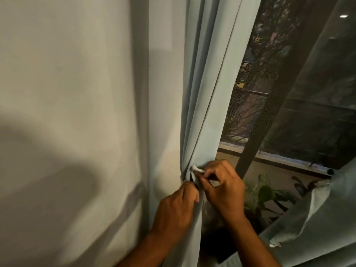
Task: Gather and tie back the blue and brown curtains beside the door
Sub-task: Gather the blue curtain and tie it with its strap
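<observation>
A pale blue curtain (208,89) hangs in gathered folds beside the wall, pulled in tight at waist height. A pale tie-back strip (196,169) wraps round the gathered part. My right hand (221,187) pinches the end of that strip with thumb and fingertips at the front of the bundle. My left hand (175,209) grips the curtain folds just below and left of the tie. A second blue curtain (316,218) shows at the lower right, bunched up. No brown curtain can be made out apart from a dark sheer panel (308,93) over the glass.
A plain wall (67,112) fills the left half, with shadows on it. Behind the curtain is a glass door or window (250,93) with a dark night view and a railing. A leafy potted plant (267,193) stands behind my right hand.
</observation>
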